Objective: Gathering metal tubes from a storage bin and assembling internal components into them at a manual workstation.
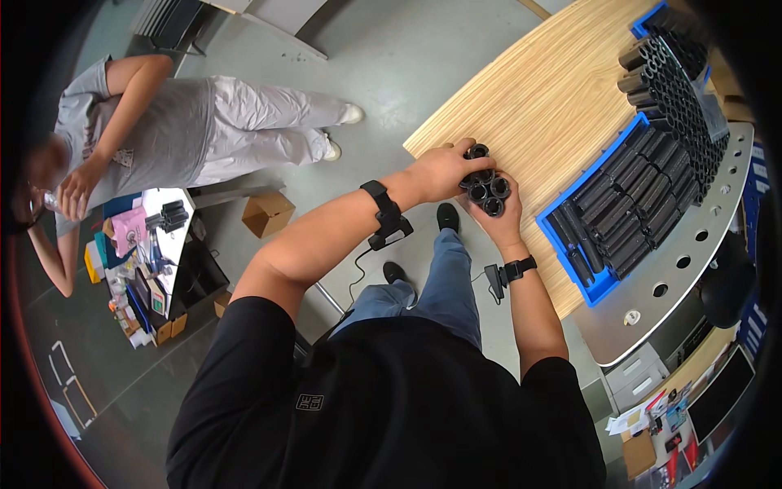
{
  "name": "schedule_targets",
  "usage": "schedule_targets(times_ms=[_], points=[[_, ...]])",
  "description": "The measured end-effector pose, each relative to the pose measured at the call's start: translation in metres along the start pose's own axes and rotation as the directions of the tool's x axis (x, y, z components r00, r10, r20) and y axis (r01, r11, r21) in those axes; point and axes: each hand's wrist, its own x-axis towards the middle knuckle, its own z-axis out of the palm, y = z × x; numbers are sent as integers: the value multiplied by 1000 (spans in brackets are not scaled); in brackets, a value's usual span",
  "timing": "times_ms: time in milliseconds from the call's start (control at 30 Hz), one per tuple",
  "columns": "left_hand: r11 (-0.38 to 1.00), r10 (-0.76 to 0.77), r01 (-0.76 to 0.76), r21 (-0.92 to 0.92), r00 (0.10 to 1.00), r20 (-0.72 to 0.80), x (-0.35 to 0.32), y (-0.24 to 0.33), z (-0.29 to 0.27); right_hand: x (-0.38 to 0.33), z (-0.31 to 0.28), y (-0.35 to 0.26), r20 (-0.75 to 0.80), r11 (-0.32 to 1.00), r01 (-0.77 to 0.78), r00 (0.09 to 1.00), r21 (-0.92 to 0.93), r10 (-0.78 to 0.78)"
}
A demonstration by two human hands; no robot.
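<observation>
While our left hand (444, 169) and right hand (503, 218) clasp a bundle of black tubes (485, 187) near the table (529, 106) edge, a blue tray (607, 285) of tubes lies at three o'clock.

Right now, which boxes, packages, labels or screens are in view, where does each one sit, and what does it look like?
Cardboard box: on the floor left of the wooden table, small, brown, closed.
Blue tray: on the wooden table, right of both hands, rectangular, full of black tubes.
Pink package: on the cluttered white side table at far left, flat.
Papers and printed packets: lower right corner, too small to describe.
</observation>
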Motion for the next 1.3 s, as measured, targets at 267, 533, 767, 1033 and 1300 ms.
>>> schedule_targets(times_ms=[267, 533, 767, 1033, 1300], points=[[982, -85, 52, -179, 979, -184, -111, -4, 16, -33, 15, -68, 186, 982, 183, 967, -37, -173], [890, -404, 257, -376, 827, -391, -332, -15, 83, -135, 117, -149, 592, 957, 286, 765, 37, -252], [786, -611, 337, -519, 553, -566, -552, -37, 158, -245, 266, -237, 798, 896, 425, 492, 127, -347], [629, -774, 423, -653, 265, -575, -759, -61, 187, -346, 433, -343, 889, 824, 497, 195, 274, -413], [540, -833, 457, -707, 165, -529, -868, -154, 155, -361, 585, -408, 920, 852, 424, 98, 306, -380]])
